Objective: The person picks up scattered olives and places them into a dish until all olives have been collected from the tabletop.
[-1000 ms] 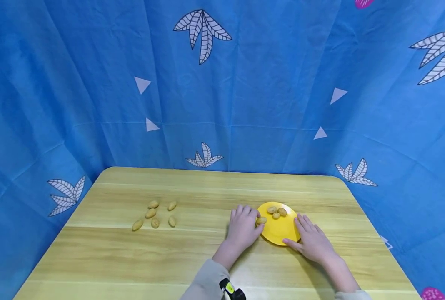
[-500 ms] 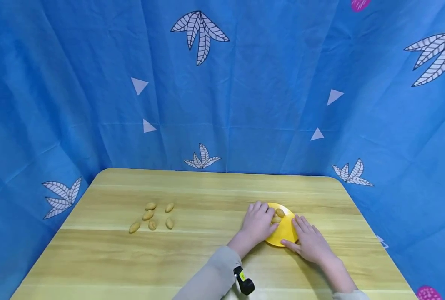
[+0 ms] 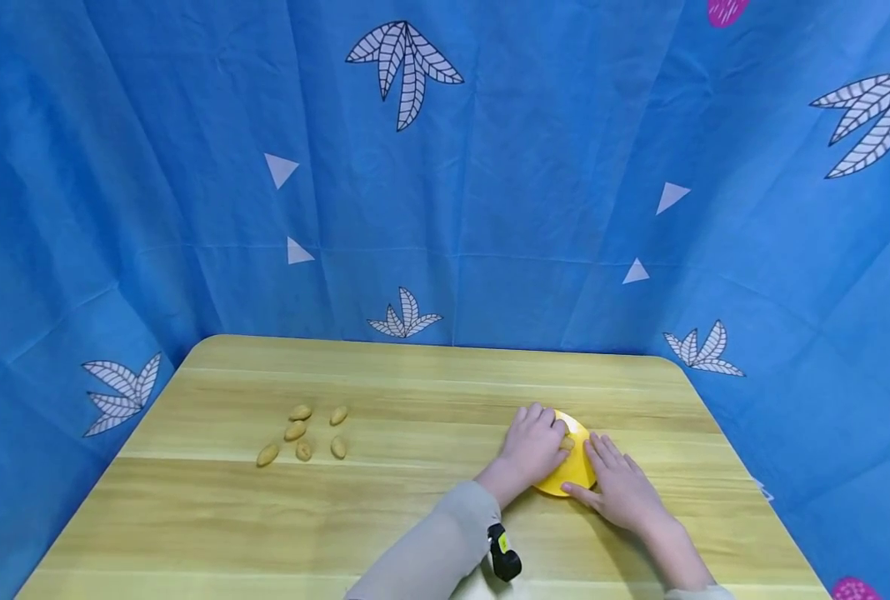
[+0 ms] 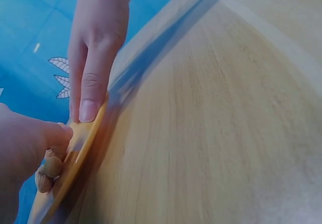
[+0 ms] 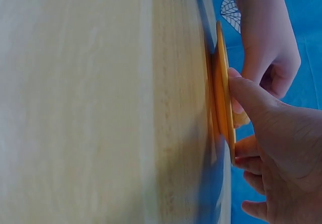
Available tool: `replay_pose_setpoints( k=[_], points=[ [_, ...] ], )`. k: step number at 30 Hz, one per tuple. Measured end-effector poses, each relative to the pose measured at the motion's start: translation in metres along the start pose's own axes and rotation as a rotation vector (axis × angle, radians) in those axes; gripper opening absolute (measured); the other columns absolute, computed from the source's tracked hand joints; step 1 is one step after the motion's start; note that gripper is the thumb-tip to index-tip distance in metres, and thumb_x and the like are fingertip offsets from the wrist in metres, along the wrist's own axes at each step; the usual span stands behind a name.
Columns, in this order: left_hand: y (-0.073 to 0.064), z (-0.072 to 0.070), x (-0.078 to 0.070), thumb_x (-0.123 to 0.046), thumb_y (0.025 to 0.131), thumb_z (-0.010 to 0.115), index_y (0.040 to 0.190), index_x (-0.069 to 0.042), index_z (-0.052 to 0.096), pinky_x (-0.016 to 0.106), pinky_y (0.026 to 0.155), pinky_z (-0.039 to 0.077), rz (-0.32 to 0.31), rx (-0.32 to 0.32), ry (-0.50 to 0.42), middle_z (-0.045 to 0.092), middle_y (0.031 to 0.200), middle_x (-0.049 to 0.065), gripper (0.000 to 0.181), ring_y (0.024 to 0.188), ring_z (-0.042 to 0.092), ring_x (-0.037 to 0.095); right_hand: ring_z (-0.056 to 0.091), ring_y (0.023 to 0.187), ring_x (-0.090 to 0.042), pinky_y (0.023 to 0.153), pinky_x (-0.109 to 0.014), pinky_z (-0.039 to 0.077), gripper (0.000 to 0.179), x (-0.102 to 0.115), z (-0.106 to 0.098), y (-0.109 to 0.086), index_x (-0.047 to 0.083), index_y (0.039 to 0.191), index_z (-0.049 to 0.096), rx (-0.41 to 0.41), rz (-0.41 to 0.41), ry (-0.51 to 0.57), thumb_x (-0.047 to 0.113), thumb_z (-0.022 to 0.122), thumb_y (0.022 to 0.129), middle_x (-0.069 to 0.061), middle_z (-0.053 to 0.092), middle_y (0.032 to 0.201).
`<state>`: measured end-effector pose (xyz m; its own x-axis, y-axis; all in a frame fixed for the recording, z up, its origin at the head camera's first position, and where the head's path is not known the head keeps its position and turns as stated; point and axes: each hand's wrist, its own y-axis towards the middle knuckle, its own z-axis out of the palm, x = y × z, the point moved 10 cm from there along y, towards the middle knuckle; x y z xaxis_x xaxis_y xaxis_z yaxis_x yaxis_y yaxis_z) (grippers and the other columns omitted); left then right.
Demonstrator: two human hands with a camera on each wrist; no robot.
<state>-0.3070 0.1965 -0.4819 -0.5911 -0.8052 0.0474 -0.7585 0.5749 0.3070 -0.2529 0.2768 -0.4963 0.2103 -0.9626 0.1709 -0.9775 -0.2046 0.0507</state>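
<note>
the left hand (image 3: 532, 446) reaches over the left part of the yellow plate (image 3: 568, 479), its fingers and thumb curled together round a tan piece (image 3: 567, 443) that peeks out beside the thumb tip, above the plate's surface. the right hand (image 3: 625, 492) lies at the opposite rim, fingers fairly straight and the thumb spread away from them, touching the plate. the left wrist view shows what the head view hides: at least two pieces (image 4: 53, 167) clustered just below the left thumb, close to the plate, and two right fingertips pressing on its upper face. the right wrist view sees the plate edge-on, with the right thumb at its rim and a piece by the left fingertips; how firmly that piece is held, i cannot tell. one second ago the left hand was at the plate's left edge and three pieces showed on the far side; now it has come farther in and covers most of them. the right hand has stayed at its rim, and six loose pieces (image 3: 295, 431) on the table (image 3: 415, 517) keep their arrangement.
</note>
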Motion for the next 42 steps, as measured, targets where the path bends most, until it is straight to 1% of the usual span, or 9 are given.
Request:
replay_pose_setpoints(
  k=[4, 9, 14, 21, 29, 33, 36, 42],
  points=[
    [0.002, 0.003, -0.003, -0.055, 0.089, 0.061, 0.112, -0.028, 0.065, 0.025, 0.078, 0.032, 0.008, 0.030, 0.023, 0.059, 0.105, -0.010, 0.036, 0.098, 0.046, 0.009, 0.033, 0.140, -0.046, 0.108, -0.064, 0.030, 0.087, 0.001, 0.000, -0.001, -0.011, 0.140, 0.042, 0.006, 0.002, 0.001, 0.058, 0.059, 0.089, -0.030, 0.035, 0.151],
    [0.004, 0.005, -0.003, -0.057, 0.090, 0.060, 0.113, -0.029, 0.064, 0.024, 0.078, 0.032, 0.002, 0.042, 0.052, 0.059, 0.106, -0.011, 0.037, 0.098, 0.046, 0.009, 0.033, 0.140, -0.046, 0.108, -0.064, 0.030, 0.087, 0.002, -0.002, -0.001, -0.011, 0.140, 0.042, 0.008, 0.007, 0.006, 0.056, 0.060, 0.089, -0.029, 0.035, 0.151],
    [0.007, 0.004, -0.001, -0.057, 0.089, 0.060, 0.113, -0.029, 0.063, 0.024, 0.078, 0.032, -0.010, 0.036, 0.056, 0.059, 0.103, -0.011, 0.038, 0.098, 0.046, 0.009, 0.032, 0.140, -0.046, 0.109, -0.064, 0.030, 0.087, 0.002, -0.003, 0.001, -0.011, 0.140, 0.041, 0.016, 0.010, 0.004, 0.058, 0.059, 0.089, -0.029, 0.035, 0.151],
    [0.009, 0.009, 0.000, -0.058, 0.089, 0.060, 0.116, -0.029, 0.061, 0.024, 0.081, 0.033, -0.042, 0.073, 0.042, 0.059, 0.106, -0.011, 0.040, 0.101, 0.047, 0.010, 0.030, 0.142, -0.045, 0.110, -0.063, 0.028, 0.090, -0.001, 0.002, 0.003, -0.010, 0.142, 0.040, 0.056, 0.021, 0.006, 0.061, 0.056, 0.089, -0.028, 0.032, 0.153],
    [0.014, 0.008, 0.000, -0.059, 0.086, 0.062, 0.112, -0.029, 0.061, 0.024, 0.078, 0.032, -0.073, 0.040, 0.032, 0.059, 0.103, -0.011, 0.040, 0.097, 0.046, 0.010, 0.031, 0.142, -0.045, 0.110, -0.063, 0.029, 0.090, -0.002, -0.002, 0.003, -0.009, 0.142, 0.040, 0.053, 0.026, 0.008, 0.062, 0.056, 0.089, -0.027, 0.033, 0.153],
    [0.014, 0.008, 0.003, -0.060, 0.086, 0.062, 0.111, -0.029, 0.062, 0.024, 0.077, 0.032, -0.086, 0.037, 0.032, 0.058, 0.101, -0.011, 0.040, 0.095, 0.045, 0.010, 0.031, 0.142, -0.045, 0.110, -0.063, 0.029, 0.089, 0.000, -0.004, 0.003, -0.010, 0.141, 0.041, 0.046, 0.019, 0.013, 0.061, 0.056, 0.089, -0.027, 0.033, 0.153],
    [0.014, 0.006, 0.005, -0.060, 0.085, 0.063, 0.110, -0.028, 0.062, 0.025, 0.078, 0.032, -0.085, 0.026, 0.023, 0.058, 0.100, -0.010, 0.040, 0.095, 0.045, 0.010, 0.031, 0.142, -0.045, 0.110, -0.063, 0.029, 0.089, 0.001, -0.004, 0.003, -0.010, 0.141, 0.041, 0.048, 0.017, 0.013, 0.061, 0.056, 0.089, -0.028, 0.033, 0.153],
    [0.011, -0.001, 0.009, -0.059, 0.084, 0.065, 0.103, -0.029, 0.062, 0.026, 0.079, 0.033, -0.075, -0.019, 0.006, 0.058, 0.100, -0.010, 0.036, 0.095, 0.046, 0.011, 0.032, 0.141, -0.046, 0.109, -0.064, 0.030, 0.087, 0.000, -0.006, 0.003, -0.010, 0.141, 0.041, 0.036, 0.016, 0.012, 0.058, 0.058, 0.089, -0.028, 0.034, 0.152]
  ],
)
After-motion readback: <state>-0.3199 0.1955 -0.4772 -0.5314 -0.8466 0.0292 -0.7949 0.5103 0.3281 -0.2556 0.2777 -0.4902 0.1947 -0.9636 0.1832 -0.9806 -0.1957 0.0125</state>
